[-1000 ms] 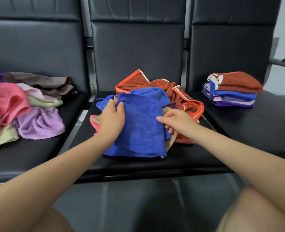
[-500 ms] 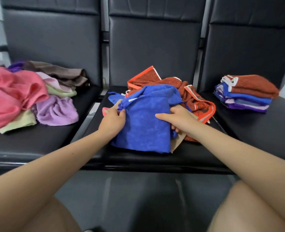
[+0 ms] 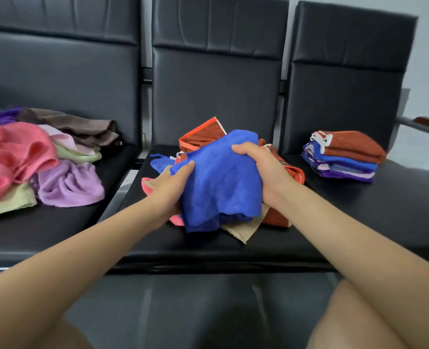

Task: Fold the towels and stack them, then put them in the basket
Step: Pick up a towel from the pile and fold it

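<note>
While both hands hold it above the middle seat, the blue towel (image 3: 221,177) hangs crumpled between them: the left hand (image 3: 169,187) pinches its left edge with thumb on top, and the right hand (image 3: 261,170) curls its fingers round the upper right part. Under it on the middle seat (image 3: 208,243) lie four more loose cloths: a rust-red towel with orange trim (image 3: 203,134), a second blue cloth (image 3: 159,163) peeking out at the left, a pink one (image 3: 147,186) and a beige one (image 3: 241,229) whose corner sticks out toward the front edge.

Three black padded seats stand in a row. On the left seat (image 3: 57,222) sits an unfolded heap: one large pink towel (image 3: 14,157), one lilac towel (image 3: 69,185), one brown towel (image 3: 77,127), pale green cloth (image 3: 9,202) showing in two places, a pale pink piece (image 3: 59,136) and a purple scrap (image 3: 5,115) at the back; the exact count in this heap cannot be told.

On the right seat (image 3: 397,197) rests one folded stack (image 3: 341,157), a rust-red towel on top, blue, lilac and purple layers below; how many layers is unclear. White tags show on the stack, too small to read.
</note>
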Action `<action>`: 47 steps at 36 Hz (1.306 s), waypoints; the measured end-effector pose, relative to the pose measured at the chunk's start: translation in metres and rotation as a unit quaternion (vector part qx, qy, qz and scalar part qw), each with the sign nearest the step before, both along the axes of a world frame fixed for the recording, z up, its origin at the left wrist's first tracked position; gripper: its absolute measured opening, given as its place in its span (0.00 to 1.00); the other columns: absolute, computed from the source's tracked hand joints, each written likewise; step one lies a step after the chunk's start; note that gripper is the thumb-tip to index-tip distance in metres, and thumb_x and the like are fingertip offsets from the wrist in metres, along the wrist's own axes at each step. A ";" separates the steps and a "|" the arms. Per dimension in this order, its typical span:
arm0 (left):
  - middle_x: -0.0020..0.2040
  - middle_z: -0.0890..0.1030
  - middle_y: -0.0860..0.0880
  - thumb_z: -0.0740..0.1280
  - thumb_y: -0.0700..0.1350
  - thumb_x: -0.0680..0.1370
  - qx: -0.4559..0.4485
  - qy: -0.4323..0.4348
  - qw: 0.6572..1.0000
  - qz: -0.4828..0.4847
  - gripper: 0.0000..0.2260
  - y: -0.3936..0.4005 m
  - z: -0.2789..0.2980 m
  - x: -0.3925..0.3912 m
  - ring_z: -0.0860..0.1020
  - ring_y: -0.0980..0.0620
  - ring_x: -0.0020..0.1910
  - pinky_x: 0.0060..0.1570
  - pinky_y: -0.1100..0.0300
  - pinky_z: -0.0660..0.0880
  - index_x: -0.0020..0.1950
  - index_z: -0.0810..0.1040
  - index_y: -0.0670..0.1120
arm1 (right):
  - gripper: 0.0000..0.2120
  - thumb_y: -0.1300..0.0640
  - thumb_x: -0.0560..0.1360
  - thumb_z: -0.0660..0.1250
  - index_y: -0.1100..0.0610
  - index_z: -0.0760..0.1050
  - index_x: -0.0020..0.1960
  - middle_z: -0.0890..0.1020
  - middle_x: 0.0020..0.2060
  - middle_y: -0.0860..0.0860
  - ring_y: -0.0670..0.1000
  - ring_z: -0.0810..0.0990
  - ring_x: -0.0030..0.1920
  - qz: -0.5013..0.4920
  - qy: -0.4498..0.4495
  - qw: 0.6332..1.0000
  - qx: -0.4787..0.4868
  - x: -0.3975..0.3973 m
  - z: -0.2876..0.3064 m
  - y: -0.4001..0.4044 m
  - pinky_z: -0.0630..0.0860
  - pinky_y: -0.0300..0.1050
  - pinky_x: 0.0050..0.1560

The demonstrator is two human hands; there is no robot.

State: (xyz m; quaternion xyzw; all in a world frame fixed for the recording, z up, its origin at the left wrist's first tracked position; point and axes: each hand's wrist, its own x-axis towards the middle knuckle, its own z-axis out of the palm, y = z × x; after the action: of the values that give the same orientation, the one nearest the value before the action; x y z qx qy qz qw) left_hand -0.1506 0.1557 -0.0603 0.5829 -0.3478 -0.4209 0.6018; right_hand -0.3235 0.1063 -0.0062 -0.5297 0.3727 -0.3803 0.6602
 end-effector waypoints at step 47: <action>0.62 0.78 0.44 0.63 0.48 0.77 -0.048 -0.270 0.954 -0.122 0.18 -0.394 0.027 -0.295 0.75 0.45 0.61 0.61 0.56 0.72 0.65 0.76 0.43 | 0.08 0.57 0.73 0.68 0.63 0.78 0.43 0.76 0.34 0.56 0.56 0.74 0.41 -0.345 0.418 0.820 -0.187 -0.301 -0.011 -0.366 0.66 0.46 0.35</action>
State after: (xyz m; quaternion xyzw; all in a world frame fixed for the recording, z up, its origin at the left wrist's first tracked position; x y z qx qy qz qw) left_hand -0.4454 -0.2382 -0.0332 0.5986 -0.5854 -0.3008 0.4566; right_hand -0.6248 -0.2599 -0.0176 -0.5880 0.6927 -0.3878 0.1553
